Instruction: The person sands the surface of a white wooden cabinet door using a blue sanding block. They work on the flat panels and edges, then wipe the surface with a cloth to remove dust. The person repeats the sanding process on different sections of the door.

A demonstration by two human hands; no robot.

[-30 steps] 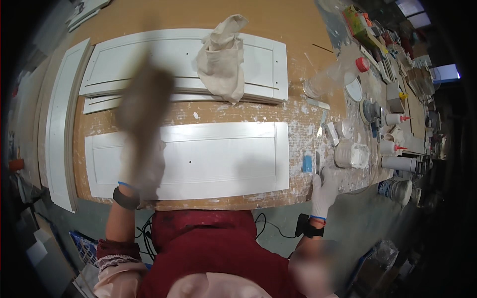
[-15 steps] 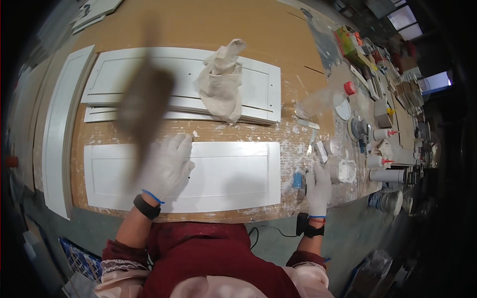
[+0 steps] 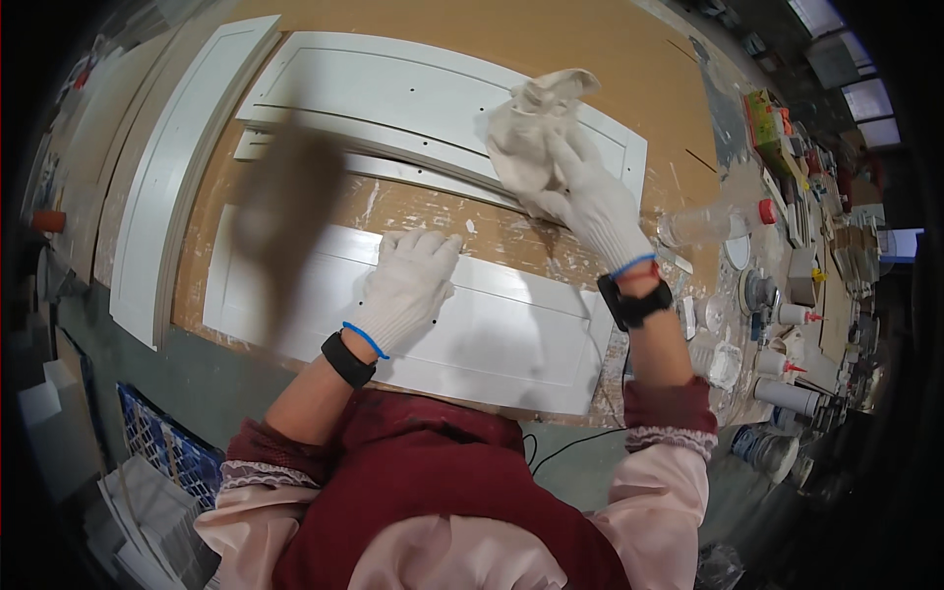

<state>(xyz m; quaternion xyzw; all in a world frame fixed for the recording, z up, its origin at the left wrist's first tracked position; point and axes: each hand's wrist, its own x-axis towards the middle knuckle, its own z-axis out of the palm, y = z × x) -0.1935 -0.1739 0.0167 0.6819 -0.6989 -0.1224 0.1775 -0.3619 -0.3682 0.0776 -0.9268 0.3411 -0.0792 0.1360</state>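
right hand (image 3: 590, 204) moved onto cloth (image 3: 521, 133), grip unclear; left hand (image 3: 411, 282) released, palm-down on panel (image 3: 482, 344)

My view looks steeply down from the left of the two fisheye lenses on my head, facing ahead over the table (image 3: 644, 74). Its brown top runs to the upper rim; its near edge slopes down to the right — so I see it askew — just beyond my maroon apron (image 3: 442, 482). My left hand (image 3: 408, 280) and right hand (image 3: 585, 197) both lie within it, fairly near. Left of centre, a brown blur (image 3: 285, 216) hides part of the table.
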